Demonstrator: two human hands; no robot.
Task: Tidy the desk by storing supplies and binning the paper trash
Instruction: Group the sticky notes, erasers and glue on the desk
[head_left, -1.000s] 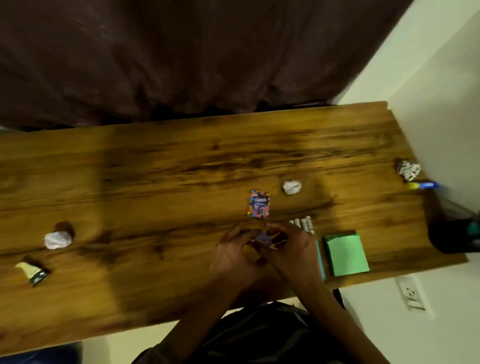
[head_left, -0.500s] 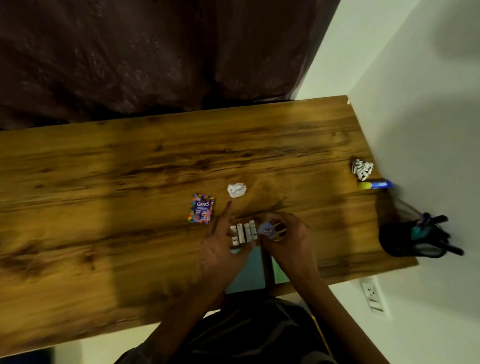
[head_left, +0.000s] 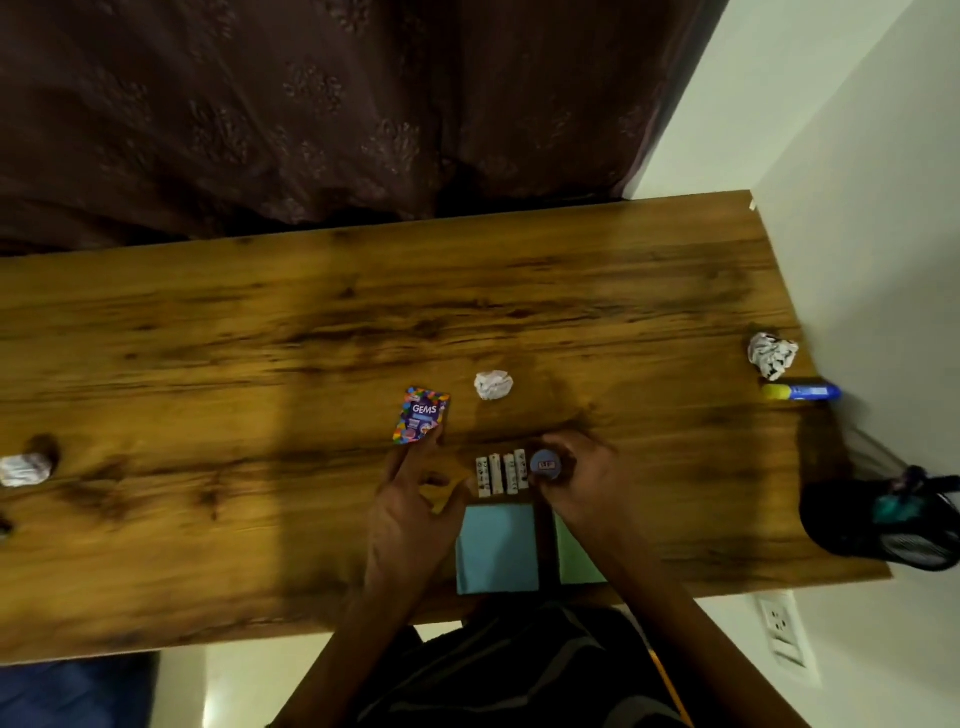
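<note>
My right hand (head_left: 576, 478) grips a small round blue-topped container (head_left: 545, 464) on the wooden desk (head_left: 260, 338). Just left of it lies a row of small white sticks (head_left: 501, 473). My left hand (head_left: 410, 514) reaches forward with straight fingers, the fingertips touching the lower edge of a colourful GEMS packet (head_left: 421, 415). A crumpled paper ball (head_left: 493, 384) lies beyond the sticks. Two more paper balls lie on the desk: a crumpled ball (head_left: 772, 354) at the far right and a crumpled ball (head_left: 23, 469) at the far left. A blue notepad (head_left: 497, 548) and a green notepad (head_left: 576, 556) lie near the front edge.
A blue and yellow glue stick (head_left: 800, 391) lies by the right wall. A black mesh pen holder (head_left: 878, 525) stands at the desk's right front corner. A dark curtain (head_left: 311, 104) hangs behind the desk. A wall socket (head_left: 782, 631) sits below the desk's right end.
My left hand has let go of the small container and stretched left and forward to the GEMS packet. The right hand keeps hold of the container beside the white sticks.
</note>
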